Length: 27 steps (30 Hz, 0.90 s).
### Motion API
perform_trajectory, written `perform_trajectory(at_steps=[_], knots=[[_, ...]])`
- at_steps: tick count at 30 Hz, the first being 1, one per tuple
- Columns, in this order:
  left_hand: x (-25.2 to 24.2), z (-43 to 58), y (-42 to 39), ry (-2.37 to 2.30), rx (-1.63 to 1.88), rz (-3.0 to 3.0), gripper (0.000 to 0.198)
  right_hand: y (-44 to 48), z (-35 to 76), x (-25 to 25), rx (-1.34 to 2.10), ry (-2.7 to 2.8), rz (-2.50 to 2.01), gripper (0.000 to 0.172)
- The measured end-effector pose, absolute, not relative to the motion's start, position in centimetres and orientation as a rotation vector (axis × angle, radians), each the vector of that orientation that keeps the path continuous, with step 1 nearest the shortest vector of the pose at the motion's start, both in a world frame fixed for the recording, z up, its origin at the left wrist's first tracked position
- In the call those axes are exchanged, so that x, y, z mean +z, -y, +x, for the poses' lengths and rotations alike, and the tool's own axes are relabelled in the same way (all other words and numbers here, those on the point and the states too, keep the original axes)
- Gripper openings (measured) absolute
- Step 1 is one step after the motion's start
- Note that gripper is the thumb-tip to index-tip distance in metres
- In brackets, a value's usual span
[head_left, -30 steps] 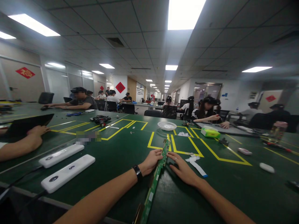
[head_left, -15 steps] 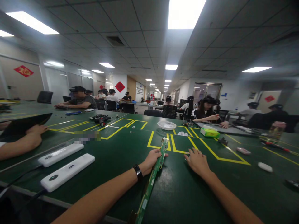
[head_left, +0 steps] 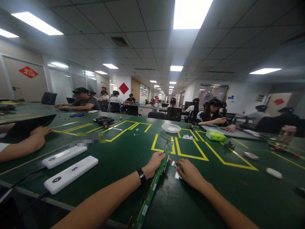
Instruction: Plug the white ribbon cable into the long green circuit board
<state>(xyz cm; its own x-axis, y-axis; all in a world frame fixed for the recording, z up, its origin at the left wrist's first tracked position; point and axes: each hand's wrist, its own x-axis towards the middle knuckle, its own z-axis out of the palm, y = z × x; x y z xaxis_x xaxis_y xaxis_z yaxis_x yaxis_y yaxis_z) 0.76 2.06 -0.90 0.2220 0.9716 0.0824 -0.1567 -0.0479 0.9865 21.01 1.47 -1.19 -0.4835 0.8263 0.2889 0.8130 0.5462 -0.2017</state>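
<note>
My left hand (head_left: 156,162) is closed around the upper part of a long, narrow green circuit board (head_left: 153,189). The board slants from the lower edge of the view toward the middle of the table. To its right, my right hand (head_left: 190,173) is bent low over the tabletop, its fingers drawn together on a small crumpled white scrap (head_left: 177,175). White bits of it show beside the fingertips; it looks like tissue or paper, but the hand hides the rest.
Yellow tape (head_left: 193,156) marks the green table (head_left: 228,200). Around lie a white basket (head_left: 171,128), a green tissue pack (head_left: 215,135), two white power strips (head_left: 71,175), a power drill (head_left: 103,121) and a white oval object (head_left: 274,173). Another person's arm (head_left: 26,144) holds a dark panel at left.
My right hand has moved left, closer to the board, and its spread fingers have drawn together on the white scrap. The left hand keeps its hold on the board. The view has shifted slightly.
</note>
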Motion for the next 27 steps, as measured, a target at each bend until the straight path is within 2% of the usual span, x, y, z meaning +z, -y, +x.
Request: perform_trajectory(at_steps=[4, 8, 11, 15, 20, 27], knots=[[-1.1, 0.8, -2.1, -0.903, 1.149, 1.286, 0.041, -1.7, 21.5, -1.4, 0.161, 2.363, -1.285, 0.023], [-1.2, 0.8, -2.1, -0.913, 1.139, 1.31, 0.044, -2.0, 21.8, -1.2, 0.422, 2.181, -1.253, 0.035], [-1.0, 0.9, -1.9, -0.955, 1.187, 1.348, 0.036, -1.8, 21.2, -0.7, 0.777, 1.994, -1.149, 0.042], [-0.9, 0.7, -2.0, -1.05, 1.234, 1.434, 0.028, -0.8, 19.7, -0.3, 1.188, 1.853, -1.055, 0.03], [-1.0, 0.6, -2.3, -1.061, 1.368, 1.596, 0.026, -0.2, 18.8, -0.8, 1.293, 1.788, -1.087, 0.034], [-0.7, 0.8, -2.0, -1.011, 1.336, 1.579, 0.024, -0.5, 19.0, -1.1, 1.352, 1.683, -1.053, 0.033]])
